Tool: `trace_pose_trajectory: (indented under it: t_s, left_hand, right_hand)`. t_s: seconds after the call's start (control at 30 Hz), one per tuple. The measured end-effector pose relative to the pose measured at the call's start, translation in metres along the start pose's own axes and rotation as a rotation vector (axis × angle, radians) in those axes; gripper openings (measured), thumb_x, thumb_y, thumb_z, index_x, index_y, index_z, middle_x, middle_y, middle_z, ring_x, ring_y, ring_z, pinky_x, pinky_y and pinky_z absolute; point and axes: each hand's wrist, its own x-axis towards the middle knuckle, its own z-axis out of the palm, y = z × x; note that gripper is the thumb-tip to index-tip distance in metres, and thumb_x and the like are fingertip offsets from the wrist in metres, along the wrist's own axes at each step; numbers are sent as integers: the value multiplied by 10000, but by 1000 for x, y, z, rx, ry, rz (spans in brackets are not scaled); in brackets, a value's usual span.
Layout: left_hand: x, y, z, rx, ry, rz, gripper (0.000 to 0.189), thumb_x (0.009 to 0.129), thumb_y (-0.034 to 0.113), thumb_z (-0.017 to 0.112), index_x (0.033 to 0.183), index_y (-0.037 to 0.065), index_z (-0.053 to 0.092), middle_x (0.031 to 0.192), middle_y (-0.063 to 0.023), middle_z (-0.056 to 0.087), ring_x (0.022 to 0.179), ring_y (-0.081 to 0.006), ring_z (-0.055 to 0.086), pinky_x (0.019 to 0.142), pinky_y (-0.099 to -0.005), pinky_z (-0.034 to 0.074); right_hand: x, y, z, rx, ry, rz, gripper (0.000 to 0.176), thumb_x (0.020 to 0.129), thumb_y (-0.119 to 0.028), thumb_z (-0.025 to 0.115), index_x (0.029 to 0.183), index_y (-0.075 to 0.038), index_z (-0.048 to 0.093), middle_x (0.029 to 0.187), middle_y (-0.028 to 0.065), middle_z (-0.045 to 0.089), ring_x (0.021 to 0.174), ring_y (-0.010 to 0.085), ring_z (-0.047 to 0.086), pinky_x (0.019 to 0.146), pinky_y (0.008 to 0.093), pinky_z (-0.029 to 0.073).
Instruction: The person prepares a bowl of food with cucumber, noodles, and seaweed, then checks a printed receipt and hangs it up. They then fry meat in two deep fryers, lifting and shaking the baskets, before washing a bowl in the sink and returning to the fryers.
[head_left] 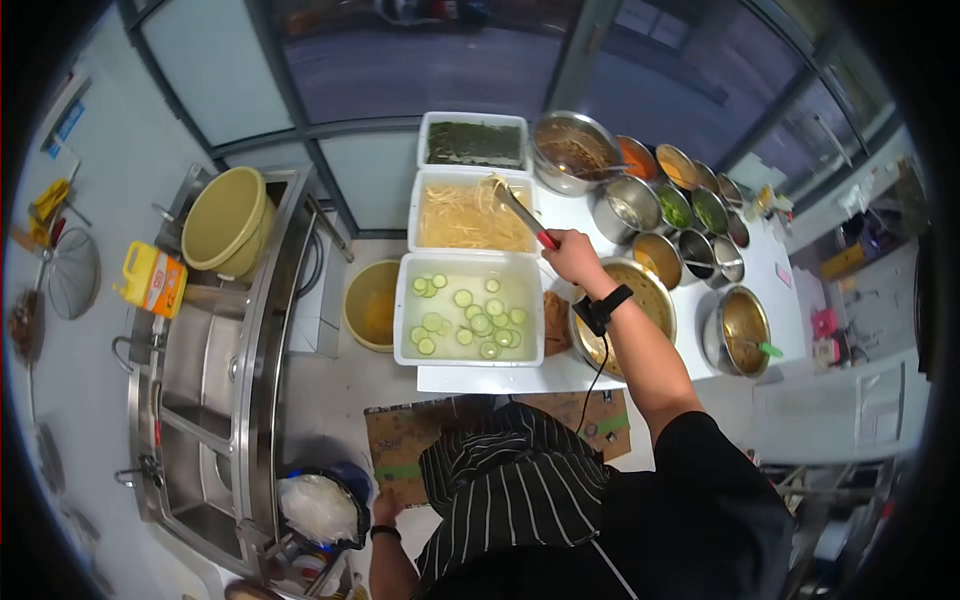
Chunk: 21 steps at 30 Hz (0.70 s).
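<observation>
My right hand [577, 258] is closed around the red-handled end of metal tongs [520, 215]. The tongs reach over a white tub [412, 215], and their tips are in a clump of pale yellow strips [470, 217] near its back right. Nearer me, a second white tub [400, 310] holds cucumber slices [481, 324] in liquid. Behind, a third white tub [425, 140] contains dark green shreds [475, 144]. My left hand [387, 507] hangs low beside my striped apron [510, 450], its fingers too small to make out.
Metal bowls and pots of sauces and chopped greens [676, 206] crowd the table's right side. A large metal bowl [665, 310] lies under my right forearm. Left are a steel sink [200, 370], a yellow bucket [228, 220] and a yellow jug [153, 278]. Another bucket [358, 315] stands beside the tubs.
</observation>
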Motion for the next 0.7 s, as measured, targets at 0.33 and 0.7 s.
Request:
trace_pose_trajectory:
  t_s: [0.33,0.7]
  left_hand:
    - [7,249,-1,83,-382,-59,345,890,344,514,1005,27,585,879,-41,613,724,-157,588,607,-261,463]
    - [-127,440,358,178,-1109,582,401,925,202,490,1253,-23,440,1002,-101,633,901,-152,607,804,-263,474]
  right_hand:
    - [-91,36,-103,182,262,107,354,755,-171,627,1075,-21,611,828,216,636,761,322,623,707,347,479]
    - [-246,149,-316,416,496,231,428,845,-101,625,1240,19,512,632,-37,488,476,23,385,419,196,312]
